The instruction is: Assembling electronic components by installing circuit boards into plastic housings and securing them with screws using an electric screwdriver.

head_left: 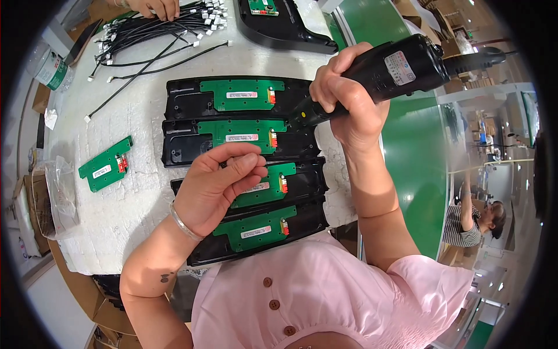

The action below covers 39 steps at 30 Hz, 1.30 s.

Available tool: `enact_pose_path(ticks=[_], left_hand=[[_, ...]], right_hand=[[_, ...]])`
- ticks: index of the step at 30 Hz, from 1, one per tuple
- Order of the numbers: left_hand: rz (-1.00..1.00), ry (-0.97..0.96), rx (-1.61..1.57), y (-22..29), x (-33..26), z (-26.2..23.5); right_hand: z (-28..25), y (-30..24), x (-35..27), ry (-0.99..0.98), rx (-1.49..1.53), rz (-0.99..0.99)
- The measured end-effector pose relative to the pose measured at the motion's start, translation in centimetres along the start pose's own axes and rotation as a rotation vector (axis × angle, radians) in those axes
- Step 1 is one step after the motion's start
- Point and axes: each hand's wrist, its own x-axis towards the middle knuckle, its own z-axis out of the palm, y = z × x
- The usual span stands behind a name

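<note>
My right hand (354,102) is wrapped round a black electric screwdriver (427,61), its cord leading off to the right. The driver's nose points left and down, at the right end of the second black plastic panel (174,145) from the far side; its very tip is hard to make out. On that panel lies a green circuit board (212,129). My left hand (212,183) hovers over the second and third panels with thumb and fingers pinched together. What the pinch holds is too small to name. Partly behind this hand sits the third panel's circuit board (288,170).
Another panel with a board (209,93) lies farthest, one (221,230) nearest me. A loose circuit board (104,166) rests at left on white foam. Beyond are black cables (157,29), another person's hand (154,7), a black housing (279,35) and a bottle (49,70).
</note>
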Motion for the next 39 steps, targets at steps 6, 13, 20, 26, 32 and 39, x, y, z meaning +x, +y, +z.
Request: enact_pose_path(ticks=[6,13,20,26,32,39], left_hand=[[0.015,-0.001,-0.069,-0.1,0.0,-0.3],[0.005,-0.033,-0.137,-0.8,-1.0,0.6],[0.004,-0.139,-0.148,-2.5,-3.9,3.5],[-0.009,-0.145,-0.23,-5.3,-5.9,4.2],[0.001,-0.052,-0.275,-7.9,-6.9,4.3],[0.156,-0.145,-0.362,-9.4,-6.5,3.5]], right_hand=[[0.2,0.1,0.2,-0.052,-0.017,0.002],[0.5,-6.2,-1.9,-0.274,0.363,-0.311],[-0.2,-11.7,-6.9,-0.375,0.467,-0.444],[0.0,-12.1,-9.4,-0.304,0.556,-0.446],[0.6,-12.3,-11.2,-0.329,0.508,-0.332],[1.0,-11.4,-10.7,-0.316,0.444,-0.282]])
